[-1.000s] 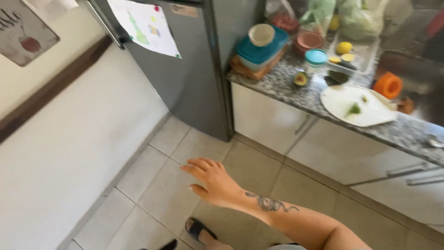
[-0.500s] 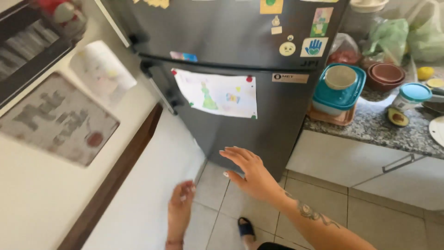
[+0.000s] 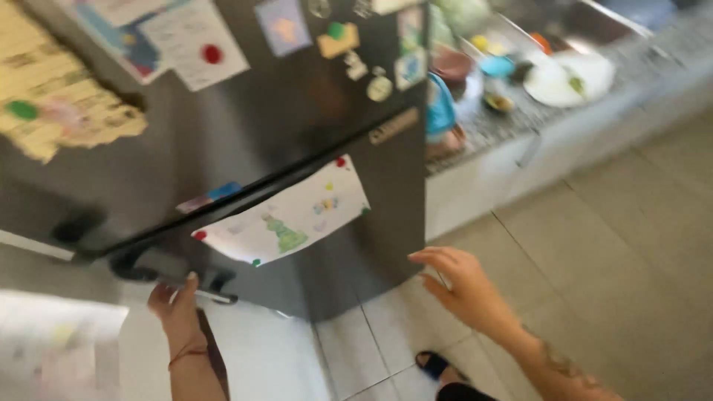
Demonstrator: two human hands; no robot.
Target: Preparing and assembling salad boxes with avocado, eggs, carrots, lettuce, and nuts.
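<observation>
The lower fridge door, judged heavy and stiff, is touched at its dark handle by the left hand, fingers half-curled; the right hand is held wide, empty.

A speckled stone surface runs along the right above white cabinets, carrying a white plate with green scraps, a halved avocado, a teal container and a dark red bowl. Pale floor tiles stretch below, bearing a dark refrigerator.
</observation>
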